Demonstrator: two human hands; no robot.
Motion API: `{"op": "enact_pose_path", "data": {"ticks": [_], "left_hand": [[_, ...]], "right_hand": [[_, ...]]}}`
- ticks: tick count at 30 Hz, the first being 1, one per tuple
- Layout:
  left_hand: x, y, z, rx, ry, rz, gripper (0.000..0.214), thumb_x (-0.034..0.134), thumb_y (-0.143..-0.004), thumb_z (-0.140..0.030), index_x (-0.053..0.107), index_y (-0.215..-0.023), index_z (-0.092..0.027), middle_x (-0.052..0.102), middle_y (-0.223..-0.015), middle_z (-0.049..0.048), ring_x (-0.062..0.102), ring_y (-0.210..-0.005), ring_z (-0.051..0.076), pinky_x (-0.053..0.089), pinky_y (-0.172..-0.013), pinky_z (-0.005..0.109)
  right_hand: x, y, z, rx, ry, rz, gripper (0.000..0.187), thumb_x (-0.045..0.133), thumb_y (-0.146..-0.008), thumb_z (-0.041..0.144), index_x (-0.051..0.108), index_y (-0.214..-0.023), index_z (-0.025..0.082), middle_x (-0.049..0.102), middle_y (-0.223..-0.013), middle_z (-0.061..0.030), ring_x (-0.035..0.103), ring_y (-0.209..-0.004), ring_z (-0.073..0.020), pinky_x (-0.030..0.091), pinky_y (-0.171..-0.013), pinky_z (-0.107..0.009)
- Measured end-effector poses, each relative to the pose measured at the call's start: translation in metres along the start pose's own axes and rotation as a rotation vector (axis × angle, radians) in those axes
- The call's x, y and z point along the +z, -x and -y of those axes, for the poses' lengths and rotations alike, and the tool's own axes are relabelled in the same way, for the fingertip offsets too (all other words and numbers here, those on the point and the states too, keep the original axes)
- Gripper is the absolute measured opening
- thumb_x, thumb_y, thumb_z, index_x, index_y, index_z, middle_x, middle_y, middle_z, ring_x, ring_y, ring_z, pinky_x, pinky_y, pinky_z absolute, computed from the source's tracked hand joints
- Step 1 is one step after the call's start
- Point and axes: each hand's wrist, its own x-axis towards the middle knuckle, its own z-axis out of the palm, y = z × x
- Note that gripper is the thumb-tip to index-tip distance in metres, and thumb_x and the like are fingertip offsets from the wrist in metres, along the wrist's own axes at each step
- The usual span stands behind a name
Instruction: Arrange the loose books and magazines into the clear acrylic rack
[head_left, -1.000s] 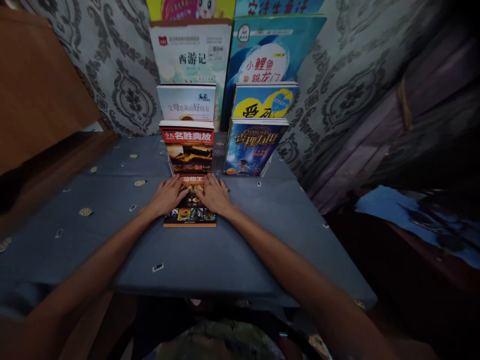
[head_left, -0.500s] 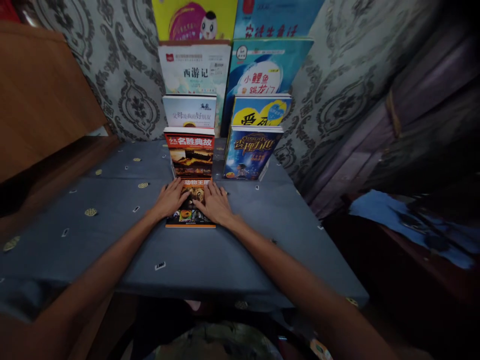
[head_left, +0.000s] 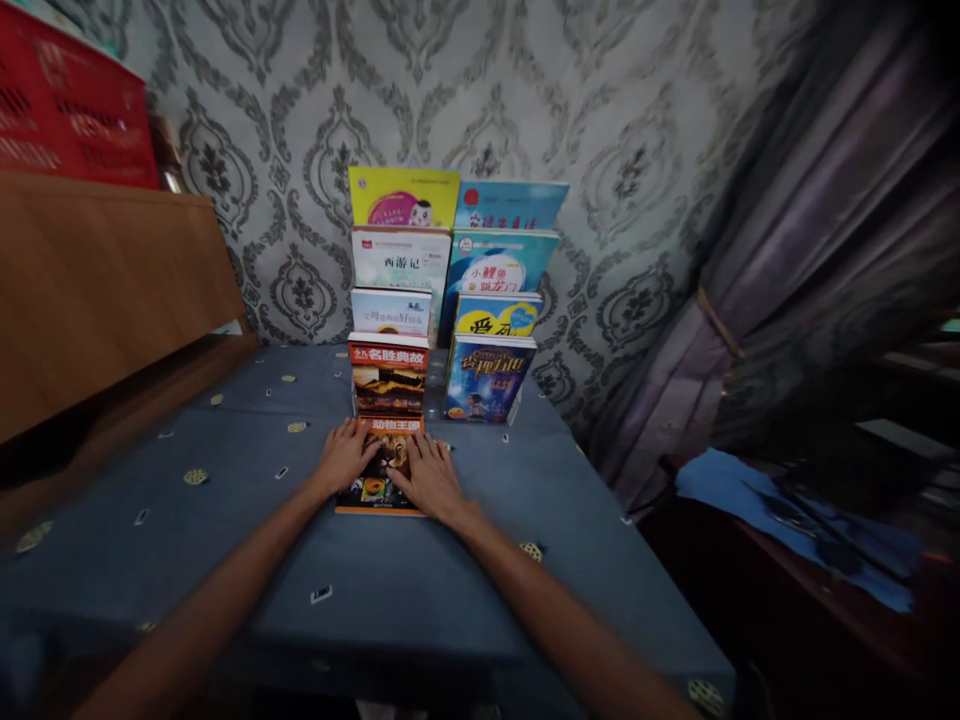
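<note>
A book with an orange cover [head_left: 381, 488] lies flat on the blue-grey cloth of the table [head_left: 225, 520]. My left hand [head_left: 343, 458] rests on its left side with fingers stretched out flat. Lying on the right side of the cover, my right hand [head_left: 431, 478] is also flat and spread. Just beyond the flat book stands a red-and-orange book [head_left: 388, 372], the front of a left row of upright books. A dark blue book [head_left: 484, 380] fronts a second row to its right.
Behind the two front books, more books [head_left: 401, 262] rise in steps toward the patterned wallpaper. A wooden cabinet [head_left: 97, 280] with a red crate [head_left: 67, 110] on top stands at the left. Purple curtains [head_left: 757, 270] hang at the right above a blue cloth [head_left: 757, 500].
The view has tilted up and pulled back, showing more wall, the red crate and the whole stack of books. Both hands stay flat on the orange book.
</note>
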Motion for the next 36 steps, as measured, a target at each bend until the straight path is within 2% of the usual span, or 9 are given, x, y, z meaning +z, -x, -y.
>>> {"op": "enact_pose_path", "data": {"ticks": [8, 12, 16, 22, 26, 28, 30, 32, 36], "left_hand": [[0.007, -0.001, 0.003, 0.024, 0.046, -0.081, 0.044, 0.045, -0.099, -0.043, 0.055, -0.135, -0.021, 0.06, -0.141, 0.0173, 0.052, -0.135, 0.033, 0.04, -0.112, 0.051], [0.009, -0.002, 0.007, 0.019, 0.158, -0.104, 0.04, 0.049, -0.096, -0.041, 0.061, -0.128, -0.02, 0.065, -0.136, 0.0153, 0.056, -0.131, 0.032, 0.04, -0.112, 0.05], [0.009, -0.005, 0.012, -0.019, 0.41, -0.125, 0.038, 0.052, -0.092, -0.039, 0.066, -0.121, -0.019, 0.068, -0.131, 0.0132, 0.06, -0.126, 0.03, 0.041, -0.112, 0.047], [0.005, -0.01, 0.015, -0.167, 0.911, -0.191, 0.04, 0.064, -0.078, -0.036, 0.069, -0.114, -0.02, 0.072, -0.125, 0.0113, 0.064, -0.119, 0.029, 0.044, -0.109, 0.043], [0.003, -0.01, 0.012, -0.379, 1.287, -0.238, 0.044, 0.073, -0.068, -0.028, 0.067, -0.11, -0.017, 0.075, -0.111, 0.0102, 0.068, -0.11, 0.027, 0.052, -0.098, 0.037], [0.002, -0.007, 0.009, -0.548, 1.439, -0.184, 0.041, 0.075, -0.067, -0.022, 0.067, -0.106, -0.016, 0.076, -0.097, 0.0074, 0.072, -0.097, 0.025, 0.056, -0.088, 0.034], [-0.001, -0.004, 0.007, -0.638, 1.587, -0.079, 0.035, 0.076, -0.068, -0.018, 0.067, -0.101, -0.015, 0.076, -0.086, 0.0051, 0.073, -0.082, 0.023, 0.058, -0.078, 0.033], [-0.007, -0.002, 0.004, -0.654, 1.711, -0.004, 0.027, 0.075, -0.07, -0.012, 0.068, -0.096, -0.014, 0.077, -0.083, 0.0049, 0.073, -0.075, 0.02, 0.058, -0.073, 0.03], [-0.019, -0.001, -0.001, -0.662, 1.85, 0.041, 0.02, 0.071, -0.074, -0.004, 0.07, -0.093, -0.012, 0.078, -0.084, 0.007, 0.073, -0.072, 0.018, 0.059, -0.072, 0.028]], "right_hand": [[0.0, 0.001, 0.0, 0.005, -0.001, 0.006, 0.067, 0.05, -0.098, 0.049, 0.042, -0.151, 0.008, 0.035, -0.161, -0.0222, 0.028, -0.152, -0.0345, 0.023, -0.124, -0.053], [0.0, 0.001, -0.001, 0.01, 0.004, 0.005, 0.068, 0.048, -0.098, 0.049, 0.041, -0.152, 0.009, 0.035, -0.161, -0.0204, 0.028, -0.152, -0.0352, 0.022, -0.124, -0.053], [-0.001, 0.001, 0.001, 0.028, -0.027, 0.026, 0.072, 0.048, -0.098, 0.046, 0.038, -0.152, 0.001, 0.03, -0.162, -0.0235, 0.025, -0.153, -0.0358, 0.019, -0.125, -0.053], [-0.001, 0.001, -0.001, 0.028, -0.038, 0.025, 0.072, 0.052, -0.096, 0.045, 0.039, -0.153, 0.003, 0.03, -0.162, -0.0224, 0.024, -0.153, -0.0348, 0.018, -0.126, -0.052], [0.0, 0.001, -0.004, 0.025, -0.059, 0.001, 0.07, 0.055, -0.095, 0.044, 0.041, -0.152, 0.006, 0.034, -0.161, -0.0216, 0.026, -0.153, -0.0351, 0.02, -0.125, -0.053], [0.001, 0.001, -0.006, 0.018, -0.079, -0.004, 0.069, 0.056, -0.095, 0.043, 0.042, -0.152, 0.007, 0.036, -0.16, -0.0216, 0.027, -0.152, -0.0355, 0.021, -0.125, -0.055], [0.003, 0.001, -0.008, 0.011, -0.104, -0.007, 0.069, 0.056, -0.095, 0.042, 0.041, -0.152, 0.006, 0.035, -0.16, -0.0221, 0.027, -0.152, -0.0358, 0.02, -0.125, -0.056], [0.006, 0.0, -0.01, 0.005, -0.144, -0.02, 0.069, 0.054, -0.096, 0.042, 0.041, -0.153, 0.006, 0.033, -0.161, -0.0226, 0.027, -0.152, -0.0357, 0.02, -0.125, -0.055], [0.019, -0.004, -0.018, 0.023, -0.292, -0.111, 0.068, 0.051, -0.097, 0.043, 0.038, -0.154, 0.01, 0.029, -0.164, -0.02, 0.026, -0.153, -0.0332, 0.026, -0.124, -0.051]]}}
